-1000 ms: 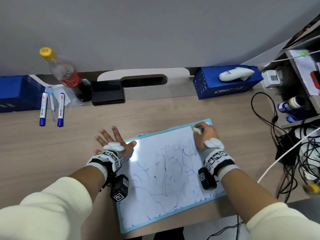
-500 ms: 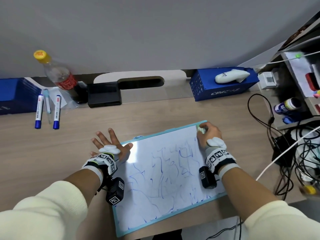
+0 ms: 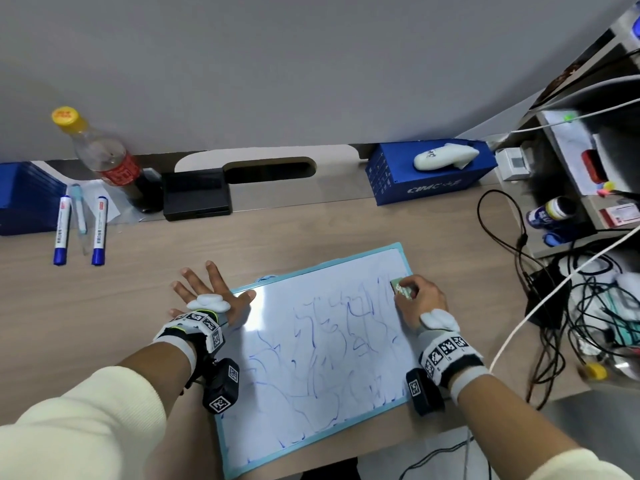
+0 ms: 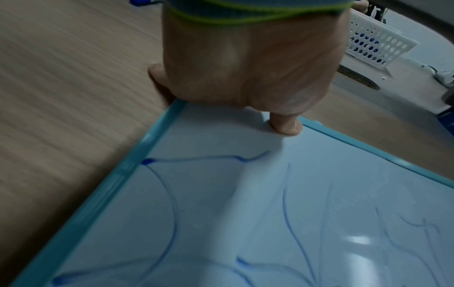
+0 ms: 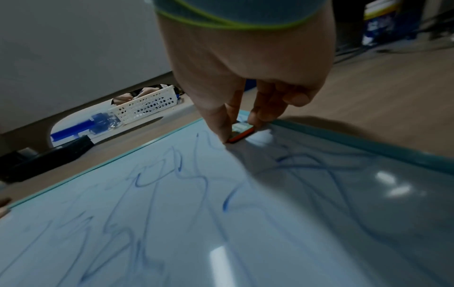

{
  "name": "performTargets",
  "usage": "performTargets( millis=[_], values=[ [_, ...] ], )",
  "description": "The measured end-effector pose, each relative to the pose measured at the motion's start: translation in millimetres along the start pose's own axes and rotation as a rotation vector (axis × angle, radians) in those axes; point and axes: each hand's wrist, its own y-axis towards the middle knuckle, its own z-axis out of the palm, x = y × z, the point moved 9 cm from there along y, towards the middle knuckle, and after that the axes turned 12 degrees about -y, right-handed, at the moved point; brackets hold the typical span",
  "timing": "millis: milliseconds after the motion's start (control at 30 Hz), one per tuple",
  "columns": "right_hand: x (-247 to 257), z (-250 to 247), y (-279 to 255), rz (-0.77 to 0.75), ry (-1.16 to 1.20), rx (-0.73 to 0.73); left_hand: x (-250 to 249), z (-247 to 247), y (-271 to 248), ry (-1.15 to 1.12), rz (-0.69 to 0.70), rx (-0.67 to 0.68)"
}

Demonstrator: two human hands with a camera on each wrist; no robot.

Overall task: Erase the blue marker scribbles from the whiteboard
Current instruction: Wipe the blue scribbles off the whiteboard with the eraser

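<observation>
On the wooden desk [image 3: 86, 317] the whiteboard [image 3: 322, 348] is pinned at its 10 o'clock corner by the flat, spread-fingered left hand [image 3: 211, 296], the small eraser [image 3: 401, 289] is pinched in the right hand [image 3: 420, 299] at 2 o'clock, and with so small a pad scribbles [image 3: 311, 368] are likely missed, or the board skewed.

Glossy whiteboard [image 3: 311, 358], seemingly wood-grain desk [image 3: 104, 306]

Even overhead light; glare patch on whiteboard [image 3: 266, 306]; wrist views dim, blurry; edges warped.
</observation>
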Motion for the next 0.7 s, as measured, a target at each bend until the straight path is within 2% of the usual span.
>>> performTargets(
  millis=[167,267,333,400,433,533,567,633,700],
  values=[
    [26,-13,43,-0.011,0.034,-0.094,-1,0,1,-0.014,0.008,-0.029],
    [39,4,16,-0.049,0.027,-0.098,-1,1,-1,-0.052,0.022,-0.047],
    [55,26,-17,-0.179,-0.008,-0.026,-4,-2,-4,-0.096,0.043,-0.062],
    [56,33,-27,-0.277,-0.061,0.004,-5,-4,-6,-0.096,0.031,-0.051],
    [49,25,-18,-0.252,-0.085,-0.01,-5,-4,-7,-0.078,0.02,-0.04],
    [14,-5,19,-0.03,-0.054,-0.091,-5,-5,-5,-0.038,0.012,-0.035],
    [12,-9,21,-0.017,-0.043,-0.118,-5,-5,-5,-0.042,0.015,-0.039],
    [33,3,8,-0.1,-0.045,-0.111,-6,-6,-6,-0.047,0.018,-0.05],
    [60,33,-23,-0.223,-0.027,-0.022,-6,-5,-9,-0.039,0.008,-0.049]
  ],
)
